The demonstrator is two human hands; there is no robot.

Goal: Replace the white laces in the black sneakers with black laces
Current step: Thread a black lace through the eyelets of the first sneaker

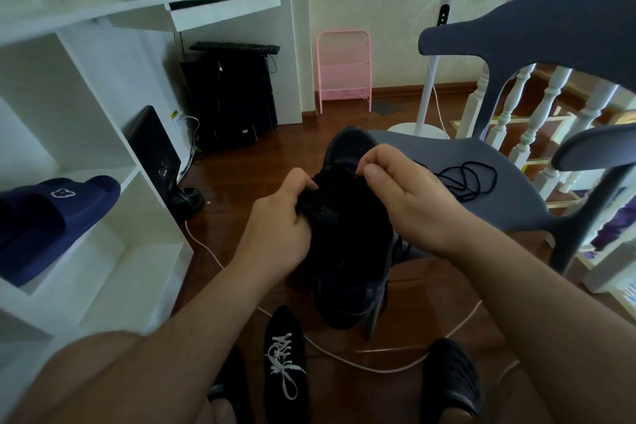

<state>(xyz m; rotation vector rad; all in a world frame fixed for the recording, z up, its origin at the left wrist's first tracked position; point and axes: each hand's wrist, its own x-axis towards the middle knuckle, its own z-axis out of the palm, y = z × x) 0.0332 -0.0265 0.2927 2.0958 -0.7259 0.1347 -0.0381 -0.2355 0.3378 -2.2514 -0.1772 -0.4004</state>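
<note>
A black sneaker (347,251) is held up in front of me, toe pointing away, its heel low over the floor. My left hand (285,217) grips its left side near the tongue. My right hand (402,193) pinches a thin black lace at the eyelets on top of the shoe. A loose black lace (471,179) lies coiled on the grey chair seat (481,203) to the right. On the floor below stands the second black sneaker (285,354), with white laces in it.
A white shelf unit (86,251) with a navy slipper (51,217) stands at left. The grey chair's backrest (530,31) rises at right, with a white fan stand and stair railing behind it. A pale cable (344,358) runs across the wooden floor. My feet wear black slippers.
</note>
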